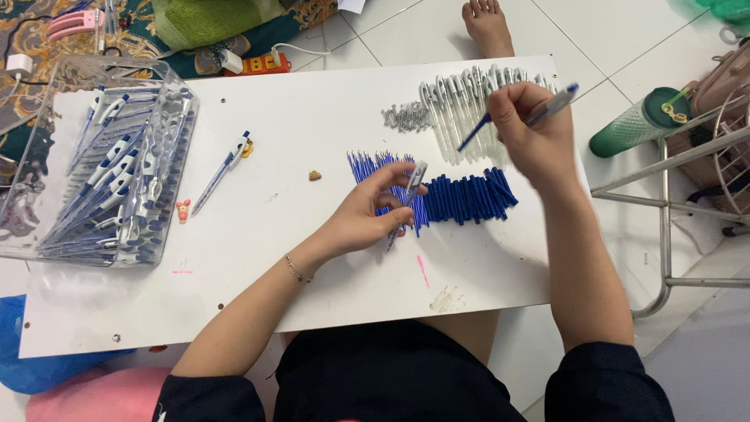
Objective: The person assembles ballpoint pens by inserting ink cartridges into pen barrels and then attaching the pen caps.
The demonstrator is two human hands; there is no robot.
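My left hand (367,215) rests on the white board (312,266) and holds a clear pen barrel (408,199) over a row of blue refills (375,168). My right hand (535,137) is raised above the board's right side, gripping a pen part with a blue refill (476,137) sticking out of it. Beside the refills lies a pile of dark blue grip sleeves (469,197). Behind them is a row of clear pen barrels (461,98) and a small heap of metal springs (406,117).
A clear plastic tray (47,250) at the left holds several finished blue-and-white pens. One finished pen (221,172) lies loose mid-board. A green bottle (637,121) and a metal rack (687,156) stand right. A power strip (258,62) and another person's foot (486,23) lie beyond the board.
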